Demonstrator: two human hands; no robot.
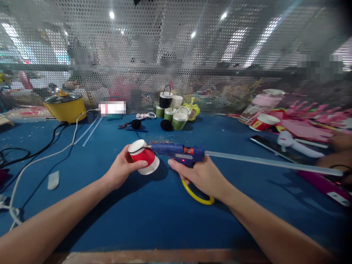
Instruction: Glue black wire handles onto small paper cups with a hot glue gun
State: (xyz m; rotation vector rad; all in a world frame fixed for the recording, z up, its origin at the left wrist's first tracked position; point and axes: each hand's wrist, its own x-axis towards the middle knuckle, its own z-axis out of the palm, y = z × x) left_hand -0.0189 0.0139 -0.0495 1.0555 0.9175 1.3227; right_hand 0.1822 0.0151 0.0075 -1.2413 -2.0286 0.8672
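Note:
Tilted above the blue table is a red and white paper cup (pixel 147 158), with my left hand (pixel 125 167) closed round its left side. A black strip runs across the cup near its white end. My right hand (pixel 199 174) grips a blue glue gun (pixel 176 151) by its handle, thumb toward the cup. The gun's metal nozzle points left and meets the cup near the black strip; whether it presses on it I cannot tell. A long clear glue stick (pixel 264 161) sticks out of the gun's back to the right. Below the right hand hangs a yellow loop (pixel 200 198).
Several small green cups (pixel 180 120) and a black cup with a handle (pixel 165 99) stand at the back, near black balls (pixel 166 125) and pliers (pixel 127 125). A yellow pot (pixel 66 106) and white cable (pixel 33 161) are left. Right lie a phone (pixel 271 146) and another person's hand (pixel 339 146).

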